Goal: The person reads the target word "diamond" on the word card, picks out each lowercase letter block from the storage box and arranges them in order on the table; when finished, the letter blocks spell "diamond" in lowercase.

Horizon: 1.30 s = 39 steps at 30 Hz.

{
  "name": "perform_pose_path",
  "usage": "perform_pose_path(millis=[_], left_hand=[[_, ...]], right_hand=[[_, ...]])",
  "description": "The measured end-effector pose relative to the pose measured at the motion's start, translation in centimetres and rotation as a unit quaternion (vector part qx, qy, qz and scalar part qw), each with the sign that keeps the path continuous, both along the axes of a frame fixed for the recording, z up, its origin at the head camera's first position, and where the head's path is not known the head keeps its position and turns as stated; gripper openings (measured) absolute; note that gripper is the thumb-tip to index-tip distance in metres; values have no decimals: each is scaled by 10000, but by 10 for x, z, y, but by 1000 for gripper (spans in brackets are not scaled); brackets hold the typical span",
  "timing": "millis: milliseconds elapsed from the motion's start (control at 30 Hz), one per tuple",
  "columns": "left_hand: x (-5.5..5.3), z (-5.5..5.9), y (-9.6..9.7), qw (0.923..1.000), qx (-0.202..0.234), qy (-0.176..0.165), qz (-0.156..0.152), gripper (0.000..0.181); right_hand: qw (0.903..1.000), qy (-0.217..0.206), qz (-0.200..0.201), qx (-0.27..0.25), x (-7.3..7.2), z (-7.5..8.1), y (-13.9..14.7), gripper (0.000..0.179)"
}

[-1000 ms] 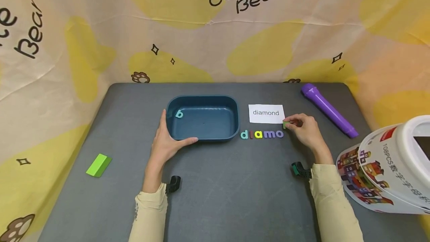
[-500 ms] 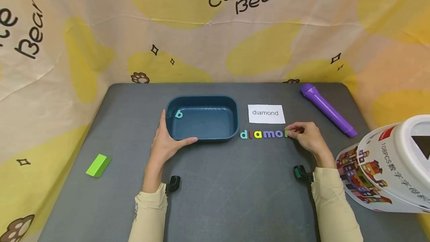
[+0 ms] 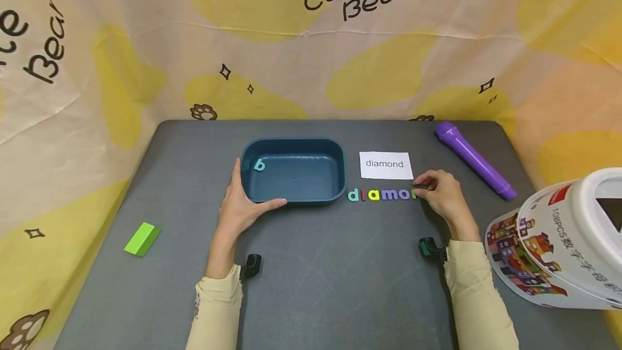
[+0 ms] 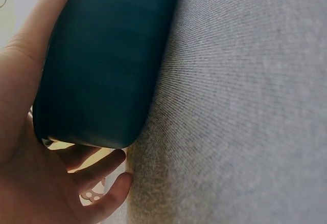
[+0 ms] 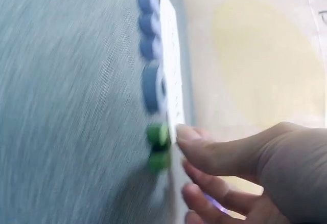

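Note:
My left hand (image 3: 239, 208) rests at the near left corner of a dark blue tray (image 3: 311, 195), its thumb lying along the front wall and its fingers along the left side. A turquoise letter b (image 3: 259, 165) lies inside the tray. My right hand (image 3: 444, 196) is at the right end of a row of coloured letters reading "diamo". There a green letter n (image 5: 158, 134) sits on the table, right beside the thumb tip; the hand partly hides it in the head view. Thumb and forefinger appear spread apart. Above the row lies a white card (image 3: 386, 165) printed "diamond".
A purple toy microphone (image 3: 476, 161) lies at the back right. The white letter-block bucket (image 3: 549, 247) stands at the right edge. On the left is a bright green block (image 3: 142, 239). A printed cloth (image 3: 291, 58) hangs behind the grey table (image 3: 330, 285).
My right hand brought the green letter from the card's corner down to the end of the row, and the finger and thumb have since parted. The left hand and tray stay put.

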<state>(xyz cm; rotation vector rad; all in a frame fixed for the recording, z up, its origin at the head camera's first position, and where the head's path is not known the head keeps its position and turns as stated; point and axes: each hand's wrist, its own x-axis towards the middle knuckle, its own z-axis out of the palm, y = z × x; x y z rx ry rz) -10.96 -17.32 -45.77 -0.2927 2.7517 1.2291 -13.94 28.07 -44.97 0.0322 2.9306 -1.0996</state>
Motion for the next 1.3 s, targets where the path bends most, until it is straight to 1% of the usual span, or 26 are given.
perform_pose_path(millis=[100, 200, 300, 367, 433, 500, 567, 600, 700, 800, 867, 933, 1033, 1133, 1300], left_hand=[[0, 0, 0, 10000, -4, -12, -13, 148], [0, 0, 1, 10000, -2, -7, -5, 148], [0, 0, 1, 10000, -2, -7, 7, 148], [0, 1, 1, 10000, 7, -3, 15, 148], [0, 1, 1, 10000, 9, 1, 22, 148], [0, 1, 0, 10000, 9, 13, 30, 148], [0, 2, 0, 10000, 5, 32, 37, 148], [0, 2, 0, 10000, -11, 40, 37, 148], [0, 2, 0, 10000, -31, 67, 32, 148], [0, 2, 0, 10000, -35, 70, -3, 147], [0, 1, 0, 10000, -22, 65, -19, 147], [0, 1, 0, 10000, -15, 61, -35, 146], [0, 0, 0, 10000, -13, 64, -27, 146], [0, 0, -1, 10000, -18, 80, -46, 146], [1, 1, 0, 9999, -21, 88, -70, 146]], right_hand=[[9990, 424, -101, -50, -4, 6, -20, 17], [9961, 826, 37, -300, -12, 12, -52, 19], [9908, 1106, 472, -619, -18, 18, -92, 22], [9861, 1235, 870, -685, -20, 21, -120, 25], [9800, 1356, 1329, -590, -21, 23, -146, 27], [9737, 1383, 1779, -332, -22, 25, -170, 30], [9669, 1269, 2214, -44, -24, 24, -190, 36], [9639, 1127, 2410, 74, -26, 23, -199, 40], [9564, 508, 2864, 248, -30, 18, -222, 53], [9525, -174, 3030, 234, -36, 12, -239, 64], [9504, -453, 3071, 210, -40, 9, -247, 67], [9477, -569, 3132, 212, -45, 6, -255, 69], [9430, -579, 3267, 253, -51, 3, -265, 72], [9372, -563, 3407, 488, -54, 0, -274, 73], [9312, -556, 3463, 991, -57, -3, -285, 70]])
